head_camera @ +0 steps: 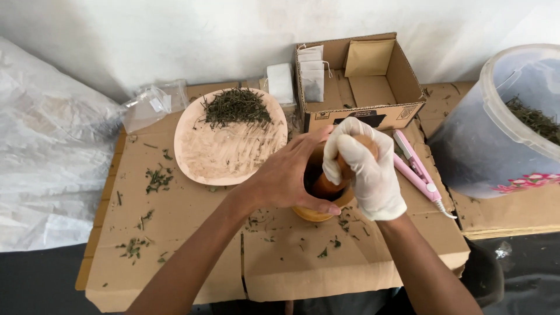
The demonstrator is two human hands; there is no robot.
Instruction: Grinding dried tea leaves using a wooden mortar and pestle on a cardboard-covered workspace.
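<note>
- Head view: mortar [318, 213] sits on the cardboard [280, 256], centre-right, near edge of the work area.
- Left hand [286, 175], bare, wraps the mortar's left wall and rim, fingers curled round the near side; closed on it, bracing.
- Right hand [364, 169], white glove, fisted round the top of the pestle [328, 185]. Pestle's long axis runs steeply down and leftward, from the fist into the bowl; lower end inside the mortar, tip hidden.
- Both hands are on the work, nearly touching each other over the rim. What's in the bowl: can't tell.
- Far-left of the mortar: plate [224, 157] with a herb pile [236, 107] at its far edge; plate rim just beside the left hand.
- Right, just beside the glove: pink sealer [415, 165].
- Far: open box [373, 87] with sachets [312, 73].
- Far right: bucket [496, 128] holding more herbs.
- Loose leaf bits scattered on the cardboard.
</note>
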